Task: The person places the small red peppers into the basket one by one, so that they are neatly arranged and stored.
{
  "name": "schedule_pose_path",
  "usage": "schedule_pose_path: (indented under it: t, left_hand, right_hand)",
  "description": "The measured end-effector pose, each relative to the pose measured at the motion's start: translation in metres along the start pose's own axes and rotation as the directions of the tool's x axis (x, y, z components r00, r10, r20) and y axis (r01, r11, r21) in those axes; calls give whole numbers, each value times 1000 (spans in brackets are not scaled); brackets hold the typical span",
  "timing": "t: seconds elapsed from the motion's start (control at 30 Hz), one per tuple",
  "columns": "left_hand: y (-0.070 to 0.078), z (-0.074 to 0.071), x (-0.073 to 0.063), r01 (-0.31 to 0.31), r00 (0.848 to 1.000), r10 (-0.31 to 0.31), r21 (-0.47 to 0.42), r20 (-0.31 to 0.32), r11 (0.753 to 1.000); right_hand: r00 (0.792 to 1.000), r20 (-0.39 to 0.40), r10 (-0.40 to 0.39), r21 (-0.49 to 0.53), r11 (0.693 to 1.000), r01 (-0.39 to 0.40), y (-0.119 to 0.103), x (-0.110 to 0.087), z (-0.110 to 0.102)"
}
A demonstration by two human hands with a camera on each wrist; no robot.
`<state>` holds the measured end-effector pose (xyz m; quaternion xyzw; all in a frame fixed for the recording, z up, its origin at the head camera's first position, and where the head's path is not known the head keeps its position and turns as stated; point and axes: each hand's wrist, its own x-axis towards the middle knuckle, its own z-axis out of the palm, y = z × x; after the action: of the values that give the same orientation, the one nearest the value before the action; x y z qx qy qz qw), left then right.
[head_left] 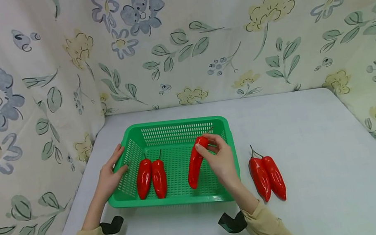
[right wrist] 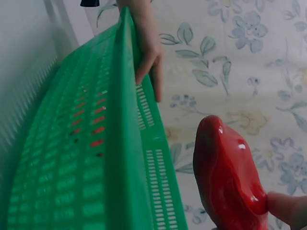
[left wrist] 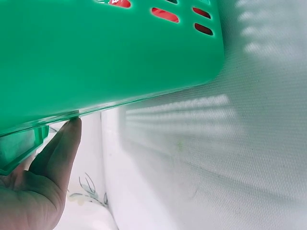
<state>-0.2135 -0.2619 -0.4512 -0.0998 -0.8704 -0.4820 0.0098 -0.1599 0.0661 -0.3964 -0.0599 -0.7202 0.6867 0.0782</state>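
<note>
A glossy red chili pepper [head_left: 195, 166] is pinched near its stem end between the thumb and fingers of my right hand [head_left: 222, 157], over the right half of a green plastic basket [head_left: 202, 199]. The right wrist view shows this chili pepper [right wrist: 228, 177] tilted above the rim, with a fingertip pressed on its side. My left hand [head_left: 109, 178] grips the basket's left rim, thumb on the inner side. Close up, the left hand [left wrist: 45, 177] meets the rim from below in its view. Two red chili peppers, one [head_left: 144, 179] beside another [head_left: 159, 179], lie in the basket's left part.
Right of the basket, two more red chili peppers, one [head_left: 260, 178] against another [head_left: 275, 177], lie on the white table [head_left: 328, 143]. A floral curtain [head_left: 176, 52] hangs behind the table and along its sides. Dark straps [head_left: 232, 223] show at both wrists.
</note>
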Motion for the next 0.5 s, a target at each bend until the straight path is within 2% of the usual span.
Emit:
schedule_pose_path:
  t: [0.2,0.5]
  left_hand:
    - [-3,1,1,5,1000,-5,22,-2,1000]
    - [-1,0,0,-5,1000,5,5,-2,1000]
  right_hand:
    - [999,-22,-29,19,999,29,8,-1,20]
    - [992,-75,-99,-83,992,92,15,3,52]
